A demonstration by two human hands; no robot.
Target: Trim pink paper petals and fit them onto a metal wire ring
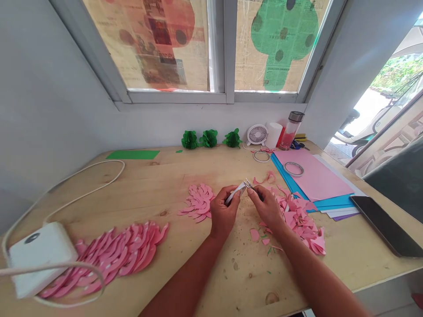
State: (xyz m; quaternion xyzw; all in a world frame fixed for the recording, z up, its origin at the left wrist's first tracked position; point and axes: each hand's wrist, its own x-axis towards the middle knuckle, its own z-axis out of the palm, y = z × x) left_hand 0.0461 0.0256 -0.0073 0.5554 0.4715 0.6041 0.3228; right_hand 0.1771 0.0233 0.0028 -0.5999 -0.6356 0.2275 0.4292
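Note:
My left hand (225,209) is closed on a narrow folded strip of white paper (236,191), pinched between thumb and fingers. Close beside it, my right hand (267,206) grips small metal scissors (247,184), whose tips meet the end of the strip. The scissors' handles are hidden in the hand. To the left of my left hand is a heap of curved pink paper pieces (198,200). Crumpled pink paper scraps (299,218) lie beside and partly behind my right forearm.
A larger heap of pink paper curves (128,251) lies by a white device (42,255) with a cable. Green paper ornaments (209,138), a small fan (257,134) and a bottle (291,130) line the back. Coloured sheets (317,176), tape rolls and a phone (386,224) are at right.

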